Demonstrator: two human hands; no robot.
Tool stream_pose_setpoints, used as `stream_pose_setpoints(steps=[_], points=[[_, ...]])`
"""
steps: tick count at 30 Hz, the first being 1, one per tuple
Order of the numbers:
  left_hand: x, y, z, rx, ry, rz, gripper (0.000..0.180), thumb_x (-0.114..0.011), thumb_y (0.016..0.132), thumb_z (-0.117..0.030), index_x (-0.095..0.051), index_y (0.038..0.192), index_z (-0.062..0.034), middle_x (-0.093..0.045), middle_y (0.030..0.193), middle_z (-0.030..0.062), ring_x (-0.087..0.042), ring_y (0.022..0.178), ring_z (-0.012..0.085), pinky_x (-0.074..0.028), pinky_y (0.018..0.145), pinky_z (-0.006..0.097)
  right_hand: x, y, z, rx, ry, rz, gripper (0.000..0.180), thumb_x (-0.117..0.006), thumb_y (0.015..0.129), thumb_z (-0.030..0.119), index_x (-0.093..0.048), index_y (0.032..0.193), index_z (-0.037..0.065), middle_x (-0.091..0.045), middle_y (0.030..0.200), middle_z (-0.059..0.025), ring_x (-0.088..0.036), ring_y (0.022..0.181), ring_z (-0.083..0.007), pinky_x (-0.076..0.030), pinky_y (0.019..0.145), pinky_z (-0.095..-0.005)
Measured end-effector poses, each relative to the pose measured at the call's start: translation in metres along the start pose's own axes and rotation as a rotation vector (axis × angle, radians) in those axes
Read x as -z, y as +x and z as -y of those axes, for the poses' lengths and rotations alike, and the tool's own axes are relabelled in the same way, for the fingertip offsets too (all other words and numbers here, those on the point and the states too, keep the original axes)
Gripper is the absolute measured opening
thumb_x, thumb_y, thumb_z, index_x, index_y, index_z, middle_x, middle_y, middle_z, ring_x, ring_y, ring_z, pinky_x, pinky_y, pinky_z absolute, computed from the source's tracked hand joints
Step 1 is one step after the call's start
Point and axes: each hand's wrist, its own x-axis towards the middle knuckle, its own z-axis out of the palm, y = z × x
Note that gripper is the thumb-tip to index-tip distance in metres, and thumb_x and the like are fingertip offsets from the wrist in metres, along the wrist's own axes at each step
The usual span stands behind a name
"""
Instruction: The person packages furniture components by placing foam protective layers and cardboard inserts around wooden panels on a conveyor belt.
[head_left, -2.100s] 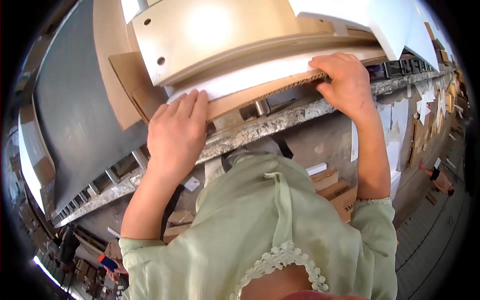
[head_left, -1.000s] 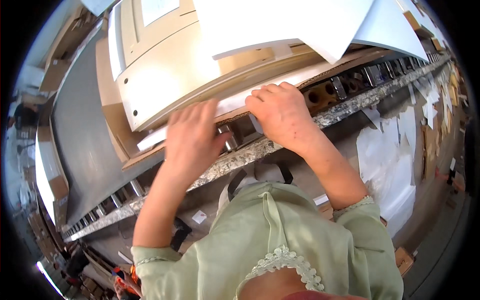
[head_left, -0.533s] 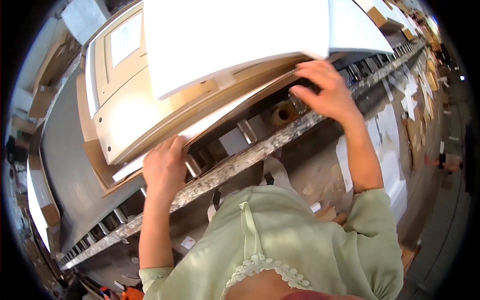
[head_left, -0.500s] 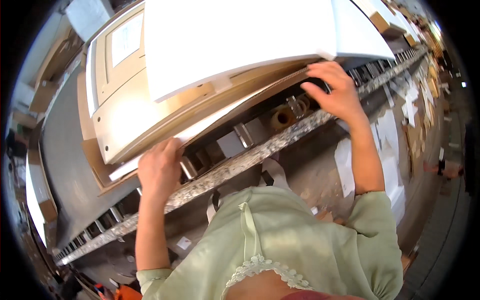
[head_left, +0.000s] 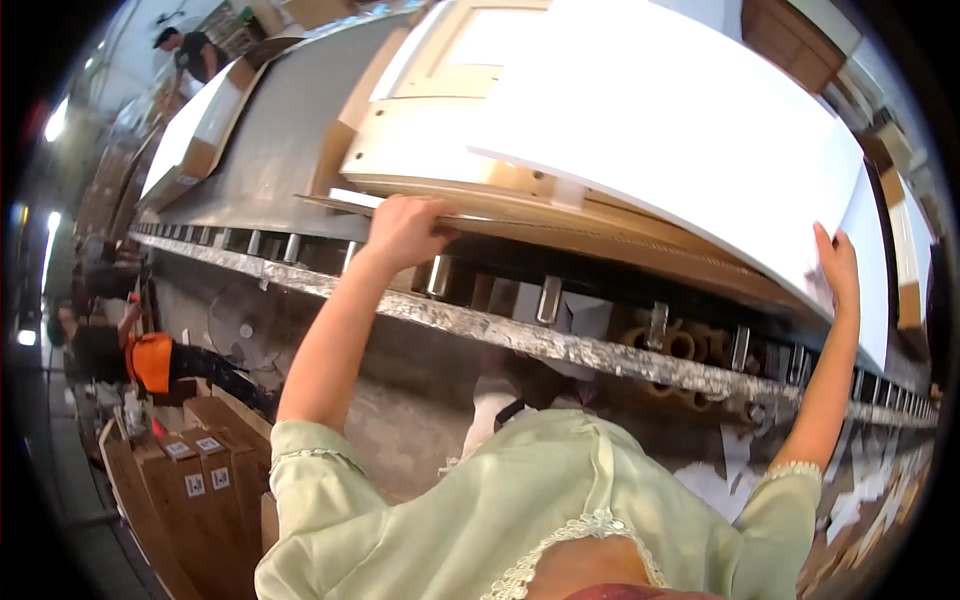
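A long open cardboard carton lies across the roller conveyor in front of me, with light wooden panels [head_left: 420, 140] and a large white board [head_left: 660, 110] stacked in it. At the carton's near left part, my left hand [head_left: 408, 232] is closed round the cardboard side flap [head_left: 620, 240], its fingertips hidden behind the edge. My right hand [head_left: 840, 268] is at the right end of the white board, fingers stretched upward and resting against the white surface. The flap between my hands leans outward over the rollers.
The conveyor's worn metal rail [head_left: 560, 345] runs between me and the carton. Another carton [head_left: 195, 140] stands farther left, near a person [head_left: 190, 55] in dark clothes. Flat brown cartons [head_left: 200, 480] stand at lower left, near a floor fan [head_left: 245, 320] and a person in orange [head_left: 150, 362].
My view has swung toward the left. My right hand has left the carton's near edge and moved right to the white board's end. My left hand still grips the flap.
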Motion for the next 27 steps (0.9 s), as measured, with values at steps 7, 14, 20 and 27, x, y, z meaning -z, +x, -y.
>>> stream_pose_setpoints(steps=[7,14,20,27], points=[[-0.008,0.003,-0.005,-0.047,-0.012,-0.033,0.026,-0.078,0.070,-0.031,-0.073,0.092,-0.0181,-0.069,0.074,0.0072,-0.067,0.074,0.0290,-0.053,0.069,0.041,-0.018,-0.002,0.017,0.043,0.198,-0.259,0.065,-0.061,0.086,0.017,-0.035,0.142,-0.003,-0.054,0.131,-0.0277,-0.055,0.117,-0.0303,-0.042,0.100,-0.0360],[-0.016,0.002,0.009,-0.198,-0.024,-0.081,0.022,-0.075,0.073,-0.030,-0.068,0.084,-0.0125,-0.067,0.071,0.0078,-0.066,0.072,0.0295,-0.051,0.066,0.043,-0.076,-0.013,0.101,0.128,-0.182,-0.211,0.065,-0.063,0.088,0.031,-0.041,0.142,0.004,-0.048,0.136,-0.0294,-0.048,0.128,-0.0349,-0.038,0.106,-0.0372],[-0.008,0.015,0.013,-0.219,-0.112,0.014,0.029,-0.075,0.073,-0.031,-0.062,0.078,-0.0054,-0.065,0.070,0.0121,-0.066,0.072,0.0329,-0.051,0.064,0.045,-0.070,-0.034,0.155,0.090,-0.077,-0.226,0.083,-0.077,0.077,0.034,-0.040,0.139,-0.006,-0.046,0.137,-0.0294,-0.051,0.123,-0.0362,-0.041,0.104,-0.0395],[0.019,0.085,0.075,-0.215,-0.757,0.044,0.050,-0.071,0.082,-0.036,-0.063,0.116,-0.0004,-0.069,0.101,0.0179,-0.066,0.094,0.0315,-0.052,0.083,0.041,-0.049,-0.037,0.212,-0.107,0.406,-0.059,0.054,-0.066,0.084,0.028,-0.056,0.125,-0.005,-0.066,0.110,-0.0157,-0.064,0.092,-0.0230,-0.050,0.082,-0.0318]])
